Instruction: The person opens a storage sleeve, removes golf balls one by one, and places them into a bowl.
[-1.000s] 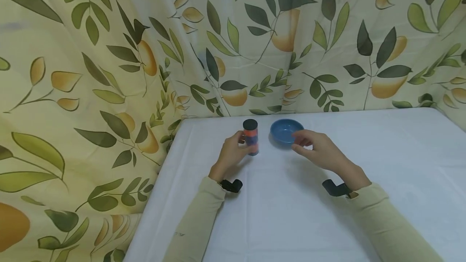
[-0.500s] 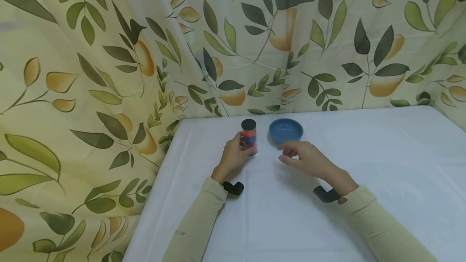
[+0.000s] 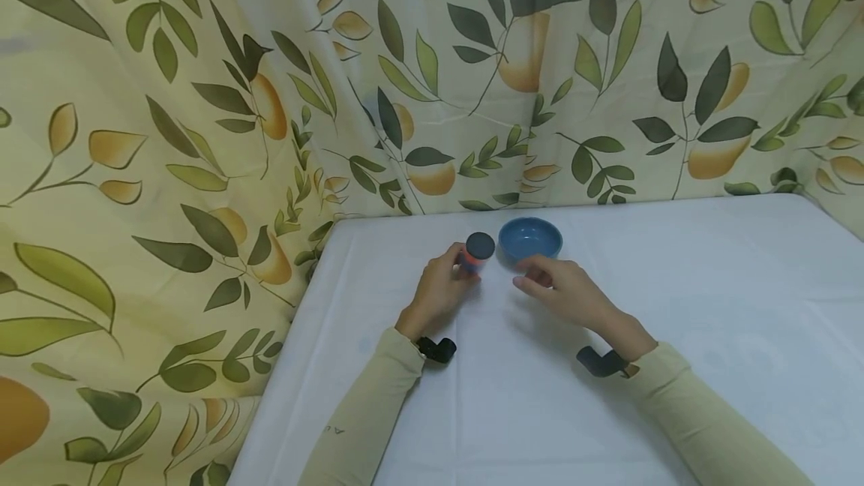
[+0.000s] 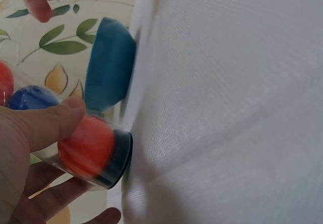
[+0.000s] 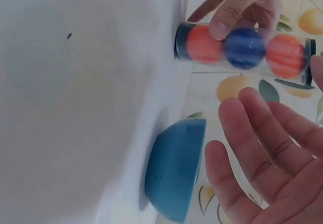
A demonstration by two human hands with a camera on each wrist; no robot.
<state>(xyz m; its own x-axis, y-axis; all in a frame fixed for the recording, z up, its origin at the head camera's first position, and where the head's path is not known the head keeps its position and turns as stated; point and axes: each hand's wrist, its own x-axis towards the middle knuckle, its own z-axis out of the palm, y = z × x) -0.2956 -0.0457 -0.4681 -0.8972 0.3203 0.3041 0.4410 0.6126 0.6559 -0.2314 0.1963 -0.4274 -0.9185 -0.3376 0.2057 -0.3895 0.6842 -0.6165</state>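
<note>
My left hand (image 3: 439,287) grips a clear ball tube (image 5: 245,52) with dark caps at both ends. Inside it a blue ball (image 5: 244,48) sits between two orange-red balls. In the head view the tube leans toward me, its dark top cap (image 3: 480,245) facing the camera. The tube's lower end is at or close to the cloth; contact is unclear. My right hand (image 3: 570,291) hovers to the right of the tube, in front of a blue bowl (image 3: 530,241). Its fingers (image 5: 257,148) are loosely extended and hold nothing. The thumb's tip shows close by the upper cap in the right wrist view.
A white cloth covers the table (image 3: 526,411). Behind and to the left hangs a curtain (image 3: 378,81) printed with leaves and fruit. The bowl stands near the table's back edge, just right of the tube.
The tube has gone from upright to tilted, its top swinging right and toward me in my left hand. My right hand has moved left from the bowl's rim toward the tube.
</note>
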